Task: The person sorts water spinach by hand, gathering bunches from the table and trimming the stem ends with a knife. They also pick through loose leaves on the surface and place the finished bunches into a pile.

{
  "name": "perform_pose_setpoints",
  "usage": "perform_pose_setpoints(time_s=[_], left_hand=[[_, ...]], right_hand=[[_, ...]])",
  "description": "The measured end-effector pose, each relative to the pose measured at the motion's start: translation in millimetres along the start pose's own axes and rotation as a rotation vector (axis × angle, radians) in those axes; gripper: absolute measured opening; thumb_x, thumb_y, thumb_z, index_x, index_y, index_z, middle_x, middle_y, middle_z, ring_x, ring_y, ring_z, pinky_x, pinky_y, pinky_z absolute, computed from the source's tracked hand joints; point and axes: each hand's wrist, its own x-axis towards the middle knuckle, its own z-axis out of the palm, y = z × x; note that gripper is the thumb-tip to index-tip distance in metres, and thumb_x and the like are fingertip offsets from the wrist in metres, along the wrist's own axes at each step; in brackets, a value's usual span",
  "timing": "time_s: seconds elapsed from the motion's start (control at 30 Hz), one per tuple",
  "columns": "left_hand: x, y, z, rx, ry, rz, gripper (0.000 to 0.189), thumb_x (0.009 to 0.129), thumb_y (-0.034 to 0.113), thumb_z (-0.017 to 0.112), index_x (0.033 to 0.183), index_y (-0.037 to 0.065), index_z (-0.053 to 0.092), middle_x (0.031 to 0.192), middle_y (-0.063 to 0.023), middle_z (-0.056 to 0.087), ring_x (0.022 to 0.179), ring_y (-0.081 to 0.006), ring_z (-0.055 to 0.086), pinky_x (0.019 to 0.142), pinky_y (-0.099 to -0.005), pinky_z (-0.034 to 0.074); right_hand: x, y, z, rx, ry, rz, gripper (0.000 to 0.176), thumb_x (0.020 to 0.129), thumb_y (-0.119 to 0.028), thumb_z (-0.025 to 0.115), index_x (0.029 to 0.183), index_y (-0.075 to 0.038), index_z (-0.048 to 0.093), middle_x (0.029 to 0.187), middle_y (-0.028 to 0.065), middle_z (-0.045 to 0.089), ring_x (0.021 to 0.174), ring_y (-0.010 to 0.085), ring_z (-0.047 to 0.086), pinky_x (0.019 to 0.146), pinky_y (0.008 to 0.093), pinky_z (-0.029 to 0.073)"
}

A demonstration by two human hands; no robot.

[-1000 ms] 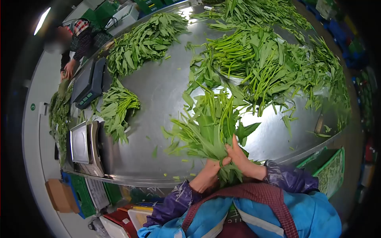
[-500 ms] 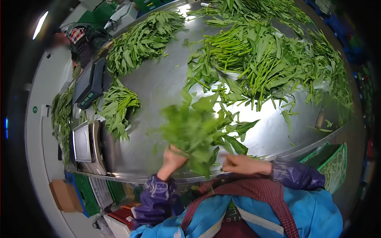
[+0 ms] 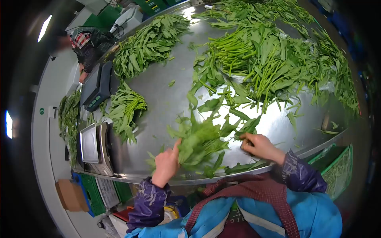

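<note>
We see a shiny, smooth metal table (image 3: 158, 107), where a leafy bunch (image 3: 200, 144) is near us, at the middle; its leaves are thin and pointed, somewhat blurred. Our left hand (image 3: 166, 162) is closed around this bunch, with the thumb upward. Our right hand (image 3: 260, 146) has bent fingers beside some loose leaves (image 3: 250, 126); we cannot tell if they pinch one. At the far right lies a big heap of greens (image 3: 266, 63), with round, smooth stems. At the left stands a scale (image 3: 90, 144) with a flat plate. On the left wall, a green round sign (image 3: 42, 111) shows the number 3; the shirt letters (image 3: 237, 217) are only partly readable. One second ago, both our hands were together on the bunch; now they are apart.
</note>
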Motion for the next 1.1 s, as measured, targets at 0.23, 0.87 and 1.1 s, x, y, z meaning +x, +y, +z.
perform_pose_setpoints(time_s=[0.23,0.87,1.1], left_hand=[[-3.1,-16.3,17.6,-0.061,0.026,-0.014,0.035,0.064,0.02,0.067,0.095,0.004,0.063,0.073,-0.0211,0.062,0.068,-0.0394,0.059,0.061,-0.0444,0.048],[-19.9,-17.1,17.2,-0.668,-0.085,0.162,0.039,0.066,0.012,0.064,0.103,0.002,0.059,0.104,-0.0169,0.059,0.098,-0.0347,0.052,0.087,-0.0386,0.039],[-17.7,13.0,-5.9,-0.897,-0.109,0.198,0.036,0.068,0.011,0.066,0.101,0.0,0.057,0.1,-0.0167,0.059,0.093,-0.0316,0.055,0.08,-0.0364,0.043]], right_hand=[[2.1,-11.8,2.7,0.133,-0.062,-0.032,0.034,0.078,-0.025,0.061,0.105,-0.005,0.056,0.075,0.0038,0.064,0.063,0.019,0.062,0.057,0.0306,0.047],[37.2,-64.8,-42.9,0.425,0.253,-0.045,0.035,0.076,-0.016,0.062,0.108,-0.001,0.054,0.09,0.0099,0.061,0.067,0.0182,0.058,0.061,0.0312,0.047],[54.7,-117.3,-25.4,-0.166,0.378,-0.654,0.036,0.07,-0.029,0.068,0.096,-0.005,0.059,0.089,0.0082,0.059,0.093,0.0235,0.052,0.086,0.0398,0.034]])
